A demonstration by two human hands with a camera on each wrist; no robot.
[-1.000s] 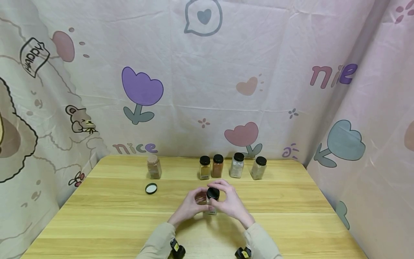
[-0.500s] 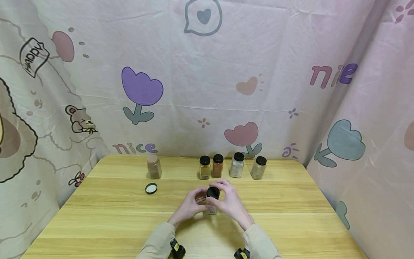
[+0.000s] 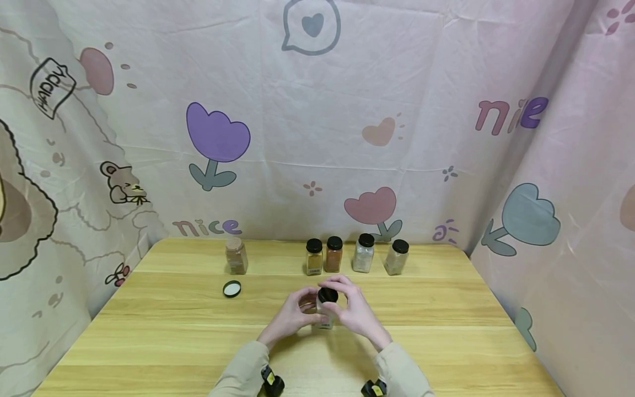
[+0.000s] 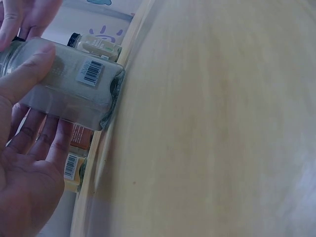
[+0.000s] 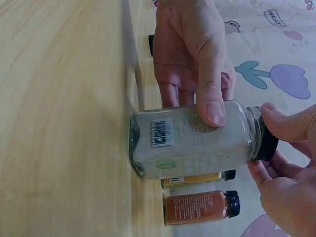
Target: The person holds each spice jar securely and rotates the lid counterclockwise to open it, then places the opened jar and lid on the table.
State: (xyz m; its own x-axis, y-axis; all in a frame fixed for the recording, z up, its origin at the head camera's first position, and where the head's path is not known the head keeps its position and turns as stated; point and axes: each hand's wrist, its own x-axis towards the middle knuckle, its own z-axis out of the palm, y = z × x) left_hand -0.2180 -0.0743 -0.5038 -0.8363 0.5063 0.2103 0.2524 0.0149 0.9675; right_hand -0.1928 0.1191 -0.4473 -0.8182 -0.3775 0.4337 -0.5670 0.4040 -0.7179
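A square glass spice jar (image 5: 187,143) of pale powder stands upright in front of the person, its barcode label facing them. My left hand (image 3: 291,315) grips the jar's body, thumb on the near side and fingers behind. Around the black screw lid (image 3: 328,295), my right hand (image 3: 356,310) curls its thumb and fingers. In the right wrist view the lid (image 5: 267,143) sits a little askew at the neck, with glass threads showing beside it. The left wrist view shows the jar's base (image 4: 111,96) close to the tabletop.
At the back stand capped jars of yellow (image 3: 314,258), orange-brown (image 3: 334,255), white (image 3: 364,253) and pale beige (image 3: 397,258) spice. A brown-filled jar (image 3: 236,258) without a black cap is at back left. A loose black lid (image 3: 231,289) lies before it, white inside up.
The right hand's fingers have shifted slightly on the lid, and the lid has moved a little to the right. The left hand and jar body keep their place.
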